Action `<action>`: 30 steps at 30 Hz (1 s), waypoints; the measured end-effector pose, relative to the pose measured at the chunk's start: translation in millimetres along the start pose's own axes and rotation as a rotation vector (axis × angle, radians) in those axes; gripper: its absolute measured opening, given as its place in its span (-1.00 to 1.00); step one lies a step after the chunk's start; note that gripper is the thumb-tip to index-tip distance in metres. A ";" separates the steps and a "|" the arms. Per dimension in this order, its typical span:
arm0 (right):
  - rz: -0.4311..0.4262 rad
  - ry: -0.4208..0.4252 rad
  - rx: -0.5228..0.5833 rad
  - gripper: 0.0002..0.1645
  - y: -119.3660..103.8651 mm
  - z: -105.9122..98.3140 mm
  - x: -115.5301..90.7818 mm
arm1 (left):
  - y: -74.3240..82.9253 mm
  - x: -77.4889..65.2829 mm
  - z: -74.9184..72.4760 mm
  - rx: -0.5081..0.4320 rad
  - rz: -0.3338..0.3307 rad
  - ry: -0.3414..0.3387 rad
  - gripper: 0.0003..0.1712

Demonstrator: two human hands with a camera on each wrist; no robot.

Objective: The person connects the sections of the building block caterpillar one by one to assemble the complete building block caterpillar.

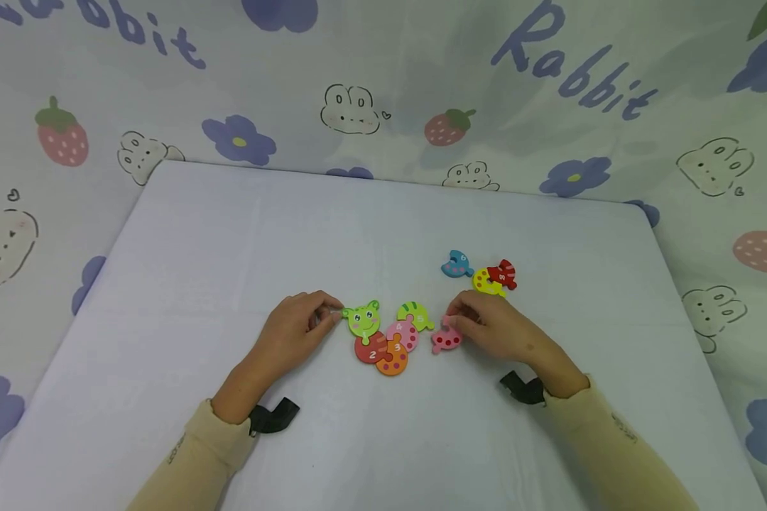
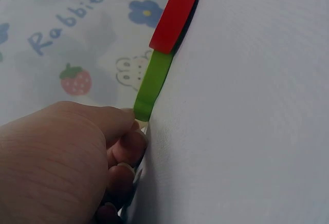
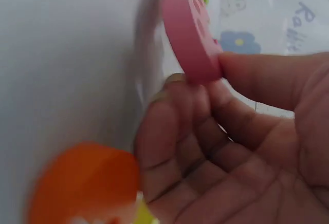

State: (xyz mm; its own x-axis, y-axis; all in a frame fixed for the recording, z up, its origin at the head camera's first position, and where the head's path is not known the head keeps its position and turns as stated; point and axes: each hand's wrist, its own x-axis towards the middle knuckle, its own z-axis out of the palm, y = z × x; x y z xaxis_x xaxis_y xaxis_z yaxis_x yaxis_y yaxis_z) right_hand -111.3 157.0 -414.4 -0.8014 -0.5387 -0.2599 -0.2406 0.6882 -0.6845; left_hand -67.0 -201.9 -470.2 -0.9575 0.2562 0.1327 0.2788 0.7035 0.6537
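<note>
A chain of joined caterpillar puzzle pieces lies on the white table: the green head piece (image 1: pixel 363 321) with a smiling face, red piece 2 (image 1: pixel 368 349), orange piece 3 (image 1: pixel 392 359), pink piece 4 (image 1: pixel 401 332) and a green striped piece (image 1: pixel 412 314). My left hand (image 1: pixel 297 328) pinches the head's left edge between thumb and fingers; the left wrist view shows its green side (image 2: pixel 152 88) at the fingertips. To the chain's right, my right hand (image 1: pixel 493 325) pinches a pink dotted puzzle piece (image 1: pixel 446 339), apart from the chain. In the right wrist view this pink piece (image 3: pixel 187 36) looks tilted.
Beyond the right hand lie loose pieces: a blue one (image 1: pixel 457 265), a yellow dotted one (image 1: pixel 486 281) and a red one (image 1: pixel 503 274). An orange piece (image 3: pixel 85 183) shows blurred below the right fingers in the right wrist view. A patterned cloth (image 1: pixel 383 99) surrounds the table.
</note>
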 end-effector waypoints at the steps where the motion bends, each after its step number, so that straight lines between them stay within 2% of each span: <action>1: 0.015 -0.008 -0.016 -0.84 1.5 -2.3 -0.8 | 0.0 0.1 0.0 0.000 0.001 0.002 -0.87; 8: 0.121 -0.098 -0.089 -0.81 17.5 -21.3 -8.8 | -0.2 0.9 -0.1 -0.002 0.004 -0.002 -0.86; 15: 0.180 -0.113 -0.115 -0.78 30.5 -41.4 -15.3 | -0.6 0.5 0.2 -0.004 -0.003 -0.002 -0.86; 22: 0.185 -0.052 -0.158 -0.73 34.4 -45.0 -11.4 | -0.1 -1.4 -2.9 0.007 -0.013 -0.011 -0.85; 30: 0.114 0.105 -0.318 -0.61 12.2 -45.1 17.0 | -0.1 -0.8 0.5 -0.014 0.000 0.001 -0.85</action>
State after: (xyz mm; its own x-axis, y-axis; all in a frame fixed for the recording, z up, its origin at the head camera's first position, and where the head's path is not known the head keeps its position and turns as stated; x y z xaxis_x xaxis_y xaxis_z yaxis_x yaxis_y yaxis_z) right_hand -152.6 178.1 -396.5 -0.8808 -0.4082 -0.2399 -0.2916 0.8668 -0.4044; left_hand -66.3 -201.8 -470.8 -0.9576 0.2555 0.1331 0.2775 0.6941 0.6643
